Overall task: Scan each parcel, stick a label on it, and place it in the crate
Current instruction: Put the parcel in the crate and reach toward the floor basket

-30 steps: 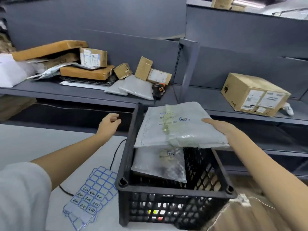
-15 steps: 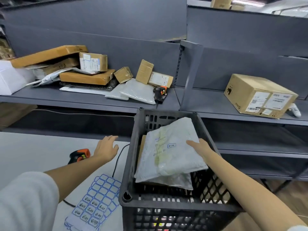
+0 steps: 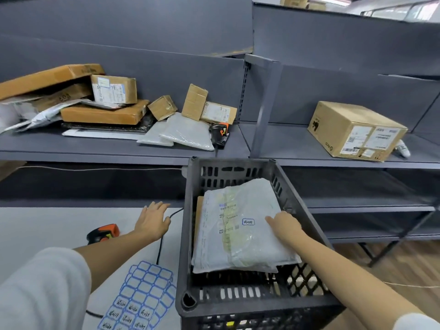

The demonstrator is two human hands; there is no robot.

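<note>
- Two hands are in view, each reaching forward from a pale sleeve.
- Far left of both hands, a heap of cardboard boxes (image 3: 102, 115) and grey bags lies on the upper shelf (image 3: 95, 151).
- Just left of the left forearm, an orange and black scanner (image 3: 102, 232) lies on the white table (image 3: 35, 234).
- Left hand (image 3: 152, 222) rests flat on the table with fingers straight and spread, holding nothing; a black cable (image 3: 164, 234) runs beside it.
- Below that hand, near the crate's left wall, lies a sheet of blue-edged labels (image 3: 140, 296).
- Up on the shelf, beyond both hands, a second scanner (image 3: 219, 134) lies by two grey bags.
- Black crate (image 3: 188, 234) stands between the two arms.
- Grey parcel (image 3: 238, 229) lies inside the crate on top of others, with a small blue-edged label (image 3: 248, 221) on its face.
- Right hand (image 3: 285, 227) lies on the parcel's right edge, fingers fairly straight and pressing on it; whether the thumb hooks under cannot be told.
- Far right of that hand, a big cardboard box (image 3: 354, 132) sits on the shelf.
</note>
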